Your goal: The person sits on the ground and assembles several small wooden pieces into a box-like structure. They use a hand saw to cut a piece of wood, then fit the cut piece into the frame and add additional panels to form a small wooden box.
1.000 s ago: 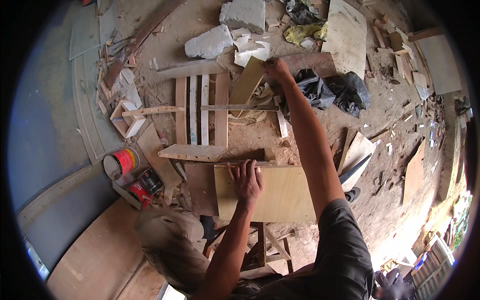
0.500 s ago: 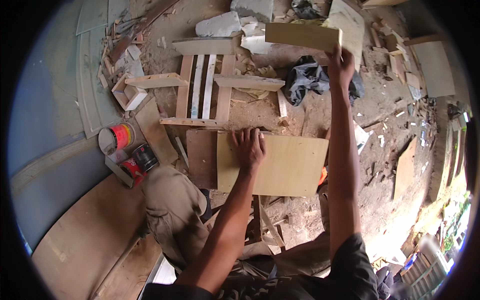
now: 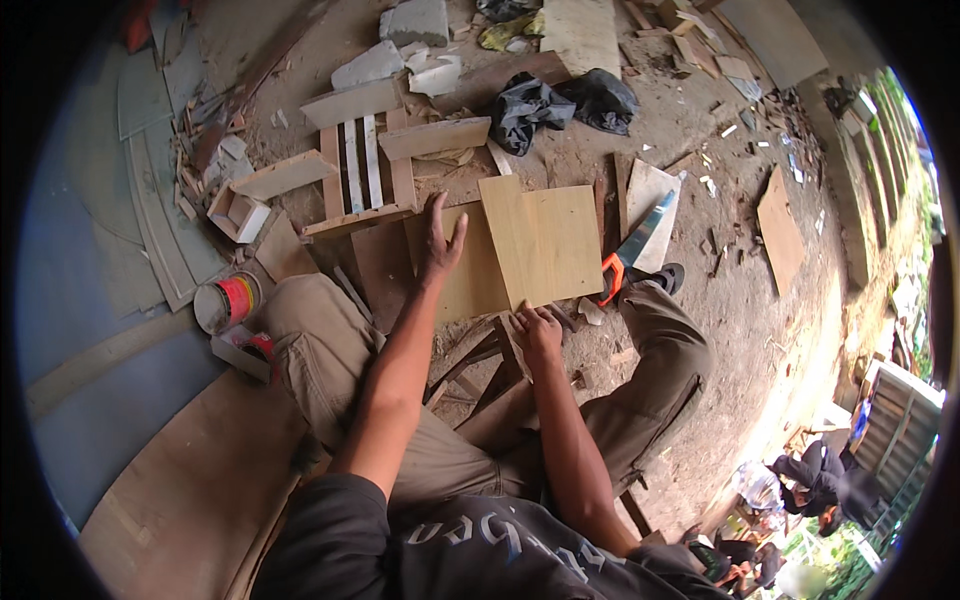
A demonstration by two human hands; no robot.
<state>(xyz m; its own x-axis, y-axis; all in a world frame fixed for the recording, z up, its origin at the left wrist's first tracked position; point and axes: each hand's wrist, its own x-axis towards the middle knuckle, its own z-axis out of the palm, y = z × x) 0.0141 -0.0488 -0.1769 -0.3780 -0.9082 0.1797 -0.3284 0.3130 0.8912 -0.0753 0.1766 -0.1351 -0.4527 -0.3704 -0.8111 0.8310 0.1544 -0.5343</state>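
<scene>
In front of me a wide light plywood board [image 3: 570, 245] lies over a darker brown board [image 3: 382, 275], on top of a low wooden stand [image 3: 505, 350]. A narrow plywood strip [image 3: 508, 240] lies across the wide board, slightly tilted, running from its far edge to its near edge. My right hand [image 3: 540, 334] has its fingers closed at the strip's near end. My left hand [image 3: 442, 243] is over the left part of the wide board, thumb and fingers apart, holding nothing. Whether its palm touches the board I cannot tell.
An orange-handled saw [image 3: 630, 250] is at the right, by my foot. Beyond the boards lie a slatted wooden frame [image 3: 360, 170] and black plastic bags [image 3: 560, 108]. A paint can [image 3: 227, 303] stands left of my knee. Wood scraps litter the ground; people [image 3: 815, 480] are at the lower right.
My right hand has brought the strip from the far right down onto the wide board. My left hand has lifted its fingers and shifted left. The view has turned.
</scene>
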